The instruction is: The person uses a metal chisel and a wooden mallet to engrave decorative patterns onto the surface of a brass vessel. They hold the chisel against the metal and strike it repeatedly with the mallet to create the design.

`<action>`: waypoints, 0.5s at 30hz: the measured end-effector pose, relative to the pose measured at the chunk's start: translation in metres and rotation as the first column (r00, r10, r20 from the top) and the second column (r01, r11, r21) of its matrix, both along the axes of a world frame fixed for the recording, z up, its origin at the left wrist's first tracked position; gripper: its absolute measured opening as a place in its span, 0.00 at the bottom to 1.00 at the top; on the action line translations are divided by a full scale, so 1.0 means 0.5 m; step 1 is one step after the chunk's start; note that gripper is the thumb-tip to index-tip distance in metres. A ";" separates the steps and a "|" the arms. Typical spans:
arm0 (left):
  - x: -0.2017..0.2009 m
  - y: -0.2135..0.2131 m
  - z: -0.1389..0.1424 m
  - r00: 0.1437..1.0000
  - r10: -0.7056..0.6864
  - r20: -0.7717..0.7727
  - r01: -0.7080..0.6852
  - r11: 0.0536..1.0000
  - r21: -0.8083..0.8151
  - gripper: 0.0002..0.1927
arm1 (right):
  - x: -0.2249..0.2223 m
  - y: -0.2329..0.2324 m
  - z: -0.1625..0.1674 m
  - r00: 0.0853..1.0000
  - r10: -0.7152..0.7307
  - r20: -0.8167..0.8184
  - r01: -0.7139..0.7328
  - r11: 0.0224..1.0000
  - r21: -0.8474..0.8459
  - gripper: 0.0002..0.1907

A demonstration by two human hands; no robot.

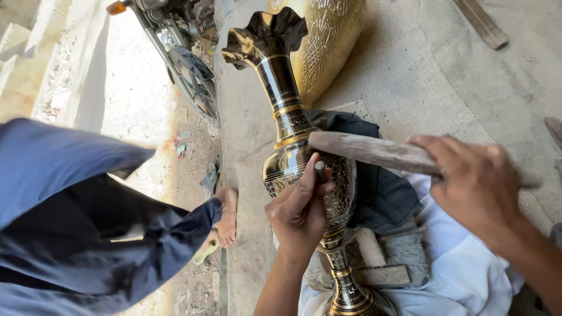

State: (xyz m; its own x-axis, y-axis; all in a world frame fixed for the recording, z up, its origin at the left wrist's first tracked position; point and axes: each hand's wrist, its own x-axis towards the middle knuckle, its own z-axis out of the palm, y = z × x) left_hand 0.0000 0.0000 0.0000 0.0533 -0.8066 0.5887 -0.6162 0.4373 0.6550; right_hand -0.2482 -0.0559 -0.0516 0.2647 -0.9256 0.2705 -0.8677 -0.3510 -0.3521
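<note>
A tall brass vase [293, 140] with engraved patterns lies tilted across my lap, its flared mouth pointing away. My left hand [300, 208] rests on the vase's belly and pinches a small metal chisel [320, 169] upright against the surface. My right hand [477, 184] grips a worn wooden mallet stick [374, 151], whose far end hovers just above the chisel's head. A dark blue cloth [380, 193] pads the vase underneath.
Another person in dark blue clothing [76, 222] crouches at left, one bare foot [225, 216] on the ground. A larger engraved brass vessel [328, 41] lies behind the vase. A motorcycle [181, 52] stands at the top left. A woven mat [410, 82] covers the floor.
</note>
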 end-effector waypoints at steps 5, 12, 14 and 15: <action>0.014 0.013 -0.015 0.999 0.031 -0.016 -0.031 0.999 -0.009 0.32 | 0.004 -0.033 0.058 0.862 0.164 0.480 -0.187 0.982 -0.001 0.24; 0.023 0.009 -0.017 0.999 -0.012 -0.049 0.014 0.999 0.045 0.32 | -0.005 -0.038 0.088 0.963 0.044 0.267 -0.114 0.960 0.254 0.16; 0.022 0.010 -0.020 1.000 -0.009 0.020 0.009 1.000 0.008 0.30 | -0.017 -0.032 0.091 0.964 0.188 0.189 -0.160 0.975 -0.152 0.19; 0.024 0.006 -0.019 0.998 -0.010 0.057 0.010 1.000 -0.011 0.29 | -0.020 -0.030 0.094 0.962 0.240 0.130 -0.182 0.919 -0.350 0.22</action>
State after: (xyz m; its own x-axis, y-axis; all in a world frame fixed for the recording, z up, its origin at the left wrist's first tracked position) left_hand 0.0121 0.0032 -0.0093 0.0114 -0.8000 0.6000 -0.6478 0.4511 0.6138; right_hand -0.2582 -0.0707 -0.0044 0.3678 -0.7026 0.6092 -0.6991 -0.6409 -0.3170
